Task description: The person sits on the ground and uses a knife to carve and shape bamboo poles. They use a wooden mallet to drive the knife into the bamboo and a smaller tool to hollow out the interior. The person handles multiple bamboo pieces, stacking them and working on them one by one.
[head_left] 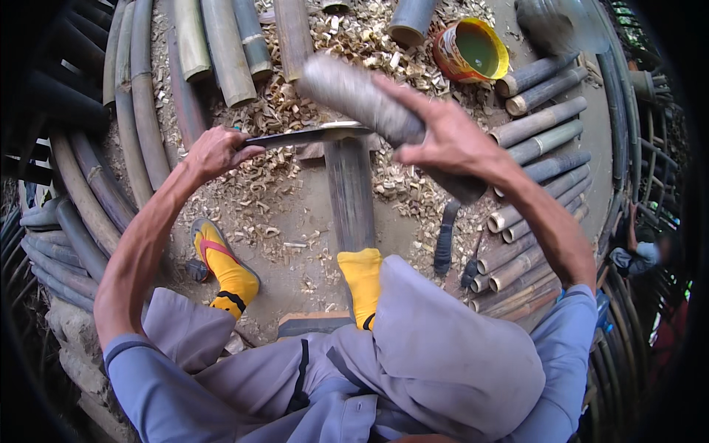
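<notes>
Bamboo culm (351, 196) right of the left hand (214, 153), far end under the knife (295, 139)
That hand clenches the knife; farther right, the right hand (456, 140) wraps a blurred grey club (351, 92). Best keep the blade square and steady, fingers clear.

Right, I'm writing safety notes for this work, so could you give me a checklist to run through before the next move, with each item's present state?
1. Knife held by its handle end: ok, the left hand is closed around it.
2. Grey cylinder firmly gripped: cannot tell; the right hand has it, but the cylinder is blurred.
3. Bamboo piece held steady: cannot tell; the right foot is at its near end, its pressure unseen.
4. Left foot clear of the blade: ok, well apart.
5. Ground free of shavings: not ok, they are strewn around the bamboo.
</notes>
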The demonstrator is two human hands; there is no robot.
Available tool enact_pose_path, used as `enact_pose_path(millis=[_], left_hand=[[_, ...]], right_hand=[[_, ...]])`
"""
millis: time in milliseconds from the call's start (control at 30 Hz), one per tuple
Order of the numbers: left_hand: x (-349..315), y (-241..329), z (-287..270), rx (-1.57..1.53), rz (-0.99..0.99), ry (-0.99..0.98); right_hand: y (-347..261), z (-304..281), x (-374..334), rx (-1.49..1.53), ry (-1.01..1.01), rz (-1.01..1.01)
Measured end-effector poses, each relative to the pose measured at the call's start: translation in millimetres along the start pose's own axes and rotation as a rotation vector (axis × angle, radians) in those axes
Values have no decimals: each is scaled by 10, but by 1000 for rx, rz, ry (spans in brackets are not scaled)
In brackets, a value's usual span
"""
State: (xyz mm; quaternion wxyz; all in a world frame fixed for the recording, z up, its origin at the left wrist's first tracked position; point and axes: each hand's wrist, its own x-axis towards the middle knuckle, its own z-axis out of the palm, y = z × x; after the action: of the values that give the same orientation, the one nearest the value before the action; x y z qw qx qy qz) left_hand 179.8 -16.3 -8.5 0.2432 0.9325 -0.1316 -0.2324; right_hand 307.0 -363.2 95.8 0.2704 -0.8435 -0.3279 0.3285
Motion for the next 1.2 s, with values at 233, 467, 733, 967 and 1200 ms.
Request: enact_pose_path(millis=[233,467,733,967,1200], left_hand=[[-29,-45,55,4,29,26],[-62,-21,51,13,-16,31],[-44,11,28,-19,21,38],[-125,15,40,-71,-103,-44],[-20,74,-11,-48,-68,-11]], right_hand=[[-13,-387,152,226,744,-98],[44,-4,12,195,-163,141],[-92,-196,213,-75,957,-291],[-69,-114,-73,268,-94,-21],[-115,299,-127,474,526,-105]])
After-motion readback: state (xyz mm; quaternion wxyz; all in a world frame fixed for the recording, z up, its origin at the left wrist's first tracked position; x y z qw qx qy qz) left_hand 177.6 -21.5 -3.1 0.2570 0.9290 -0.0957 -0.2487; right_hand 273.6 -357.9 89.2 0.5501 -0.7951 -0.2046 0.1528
